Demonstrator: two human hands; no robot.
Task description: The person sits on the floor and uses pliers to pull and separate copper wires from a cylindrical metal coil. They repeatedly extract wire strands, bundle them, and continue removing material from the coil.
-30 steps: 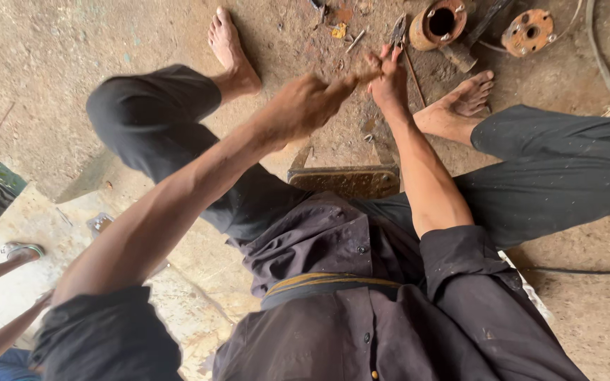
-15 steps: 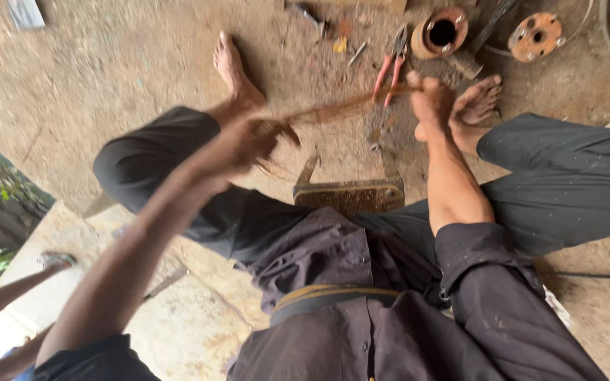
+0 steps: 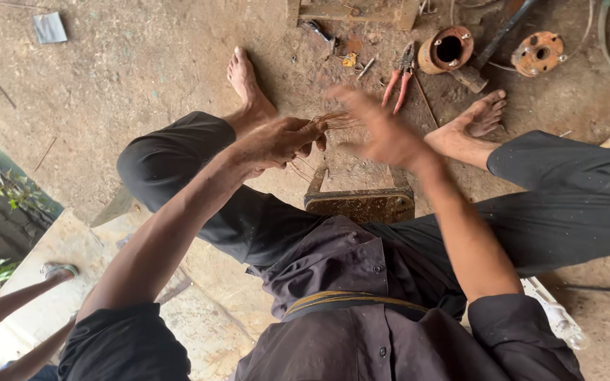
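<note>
1. Landmark: the low wooden stool (image 3: 361,204) I sit on, its worn front edge showing between my knees. All places below are given from it.

2. My left hand (image 3: 280,141), just beyond the stool and a little to its left, has its grip clamped on a bundle of thin copper-coloured wires (image 3: 333,120). The fingers are curled tight around one end of the strands.

3. The bundle's long axis runs roughly level, from my left grip toward my right side. Its free end fans out in the gap between my two hands, above the ground ahead of the stool.

4. My right hand (image 3: 383,130), just beyond the stool and slightly to its right, is blurred. Its fingers look spread apart and hold nothing; the palm faces the fanned wire tips. Whether it touches them I cannot tell. It is the hand nearer the loose end; the left is nearer the gathered end.

5. My bare feet flank the stool: the left foot (image 3: 245,81) beyond it to the left, the right foot (image 3: 478,116) beyond it to the right.

6. Farther beyond the stool, on the dirt floor (image 3: 142,70): red-handled pliers (image 3: 400,77), a rusty cylindrical housing (image 3: 446,49), and a round rusty flanged disc (image 3: 538,53) farthest right.

7. Behind and left of the stool, another person's sandalled foot (image 3: 58,270) rests on a pale slab.
</note>
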